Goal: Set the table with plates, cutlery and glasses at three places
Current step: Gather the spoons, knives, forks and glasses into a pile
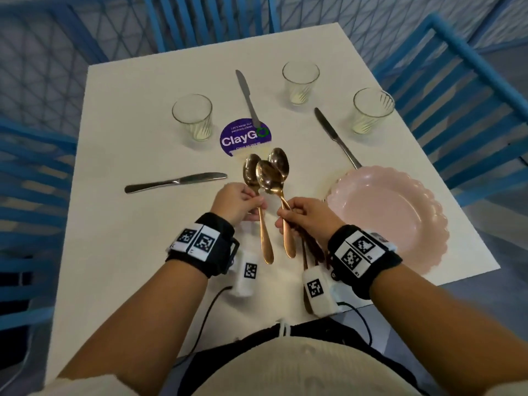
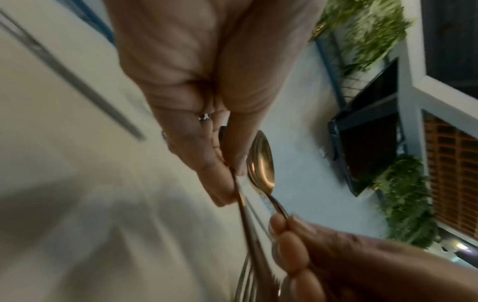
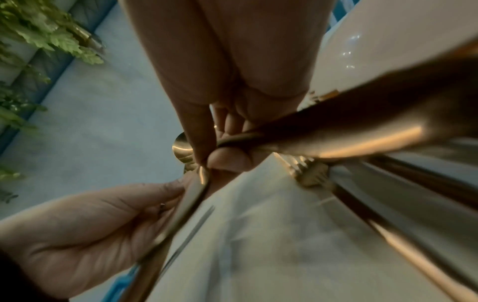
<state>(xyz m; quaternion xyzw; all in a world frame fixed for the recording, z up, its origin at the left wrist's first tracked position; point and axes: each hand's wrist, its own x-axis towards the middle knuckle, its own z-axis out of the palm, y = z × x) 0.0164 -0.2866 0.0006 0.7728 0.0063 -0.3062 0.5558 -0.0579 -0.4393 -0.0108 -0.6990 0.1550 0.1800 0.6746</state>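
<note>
Over the middle of the white table, my left hand pinches the handle of one gold spoon. My right hand grips a bundle of gold cutlery with two spoon bowls up front. More handles trail back under the wrist. The two hands almost touch. In the left wrist view my left hand pinches a thin handle beside a spoon bowl. In the right wrist view my right hand holds broad gold handles. A stack of pink scalloped plates sits at the right edge.
Three clear glasses and three steel knives lie spread over the table's far half. A purple round sticker marks the centre. Blue chairs stand around the table.
</note>
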